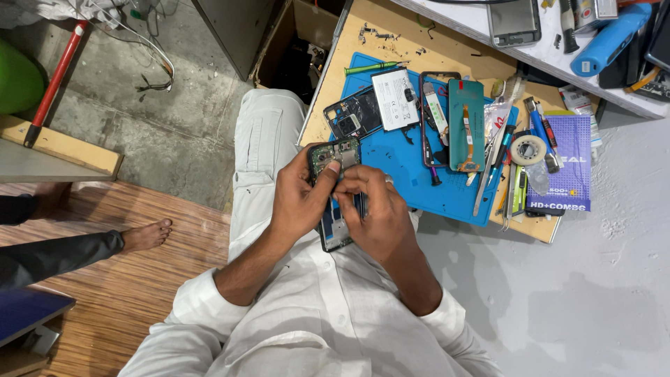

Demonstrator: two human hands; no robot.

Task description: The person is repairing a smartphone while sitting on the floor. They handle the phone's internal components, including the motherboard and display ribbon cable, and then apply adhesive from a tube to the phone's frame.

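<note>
Over the lap, just near the blue mat's (419, 188) edge, an opened phone (335, 199) is gripped by the left hand (300, 199); right hand (373, 209) fingers pinch at its exposed board. It looks light, stiff and fragile, best held by the frame sides. Parts crowd the mat; open room lies right.

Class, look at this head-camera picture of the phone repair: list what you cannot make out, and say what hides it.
- Head view: the middle of the opened black phone frame is covered by the left hand and right hand.
- Whatever the right fingertips pinch is too small to tell.
- The grey tablet-like device on the white shelf is cut off by the top edge.
- The tiny loose parts on the wooden board are too small to identify.
</note>
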